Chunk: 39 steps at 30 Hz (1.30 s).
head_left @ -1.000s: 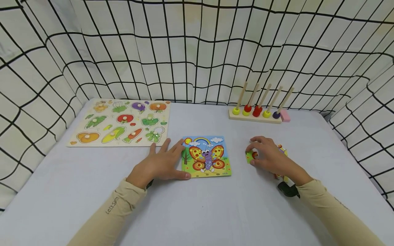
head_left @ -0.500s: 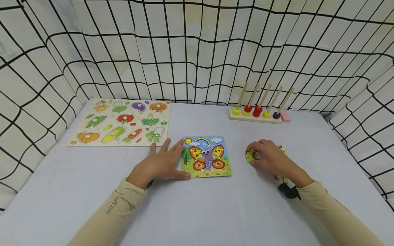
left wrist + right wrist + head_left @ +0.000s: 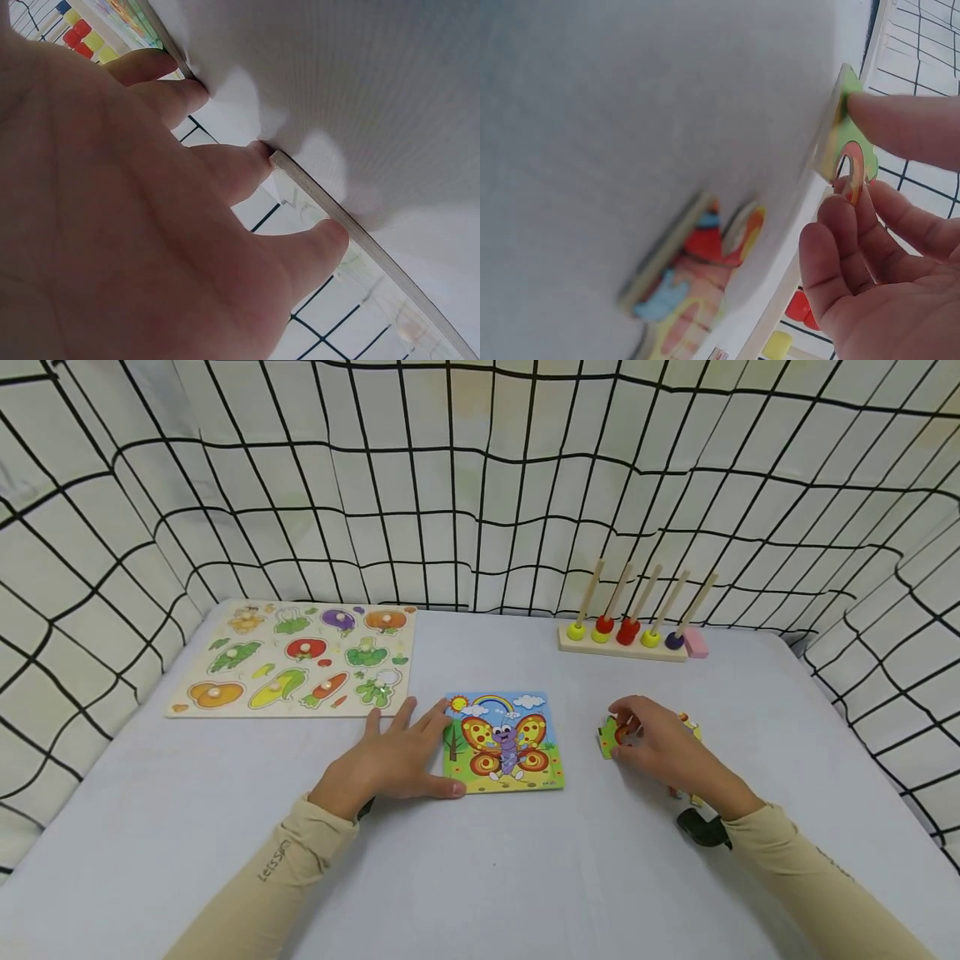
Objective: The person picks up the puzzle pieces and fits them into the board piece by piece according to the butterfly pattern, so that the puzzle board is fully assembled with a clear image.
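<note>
In the head view a square butterfly puzzle (image 3: 506, 743) lies on the white table. My left hand (image 3: 393, 760) is spread flat beside it, with thumb and fingertips at its left edge. In the left wrist view those fingers also reach the edge of a pale board (image 3: 375, 259). To the right of the puzzle, my right hand (image 3: 660, 739) pinches a green jigsaw piece (image 3: 606, 740) with a red-orange arc on it. The right wrist view has the thumb on its green face and the other fingers curled behind. Colourful loose pieces (image 3: 697, 262) lie below the right hand, partly hidden in the head view.
A vegetable knob puzzle board (image 3: 273, 652) occupies the back left. At the back right stands a wooden peg stand (image 3: 600, 647) with coloured beads, a pink block (image 3: 696, 643) at its end. Black netting (image 3: 480, 514) over white cloth surrounds the table's back and sides.
The right hand's fingers have shifted and curled on the green jigsaw piece, which has turned slightly in place. The left hand and the butterfly puzzle have stayed put.
</note>
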### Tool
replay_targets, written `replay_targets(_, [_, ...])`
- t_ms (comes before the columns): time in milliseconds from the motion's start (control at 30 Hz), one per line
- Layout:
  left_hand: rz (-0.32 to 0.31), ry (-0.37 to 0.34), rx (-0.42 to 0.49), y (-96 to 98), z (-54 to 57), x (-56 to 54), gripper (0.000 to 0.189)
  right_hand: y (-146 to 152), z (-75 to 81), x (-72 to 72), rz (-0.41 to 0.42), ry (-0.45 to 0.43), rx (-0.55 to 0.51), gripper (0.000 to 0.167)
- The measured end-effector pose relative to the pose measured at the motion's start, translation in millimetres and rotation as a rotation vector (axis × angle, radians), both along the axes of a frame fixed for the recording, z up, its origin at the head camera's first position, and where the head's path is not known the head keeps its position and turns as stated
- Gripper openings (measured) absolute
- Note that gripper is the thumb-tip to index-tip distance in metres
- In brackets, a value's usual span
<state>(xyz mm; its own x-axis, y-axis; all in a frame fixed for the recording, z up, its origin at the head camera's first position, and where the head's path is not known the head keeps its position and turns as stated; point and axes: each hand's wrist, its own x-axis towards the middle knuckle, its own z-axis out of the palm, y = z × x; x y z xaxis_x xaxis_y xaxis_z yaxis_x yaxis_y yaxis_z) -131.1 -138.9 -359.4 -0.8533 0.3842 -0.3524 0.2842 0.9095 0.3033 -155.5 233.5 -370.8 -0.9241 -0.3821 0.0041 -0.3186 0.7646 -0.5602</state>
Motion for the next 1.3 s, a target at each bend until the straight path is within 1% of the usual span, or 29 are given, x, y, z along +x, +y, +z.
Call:
replay_targets(267, [0.001, -0.001, -0.003, 0.6, 1.5, 0.6, 0.112, 2, -2.4, 1.1, -0.058, 0.033, -0.056, 0.034])
replay_targets(533, [-0.006, -0.001, -0.005, 0.5, 1.4, 0.5, 0.112, 2, 4.4, 2.7, -0.100, 0.002, -0.128, 0.020])
replay_targets(733, [-0.007, -0.003, -0.002, 0.7, 2.6, 0.4, 0.111, 4, 8.5, 1.9, -0.112, -0.059, -0.164, 0.020])
replay_targets(867, [-0.004, -0.003, 0.002, 0.9, 3.6, 1.1, 0.110, 1, 10.1, 1.3, -0.119, -0.112, -0.223, 0.021])
replay_targets(967, [-0.003, -0.001, 0.001, 0.6, 3.7, 1.1, 0.111, -6, 11.7, 1.1, -0.111, -0.140, -0.284, 0.023])
replay_targets(1067, [0.000, -0.004, -0.002, 0.1, 3.3, 0.8, 0.111, -14, 12.3, 0.9, -0.096, -0.147, -0.330, 0.024])
replay_targets(1300, [-0.002, 0.000, 0.000, -0.8, 1.8, -0.2, 0.113, -38, 10.8, -1.7, -0.055, -0.169, -0.385, 0.021])
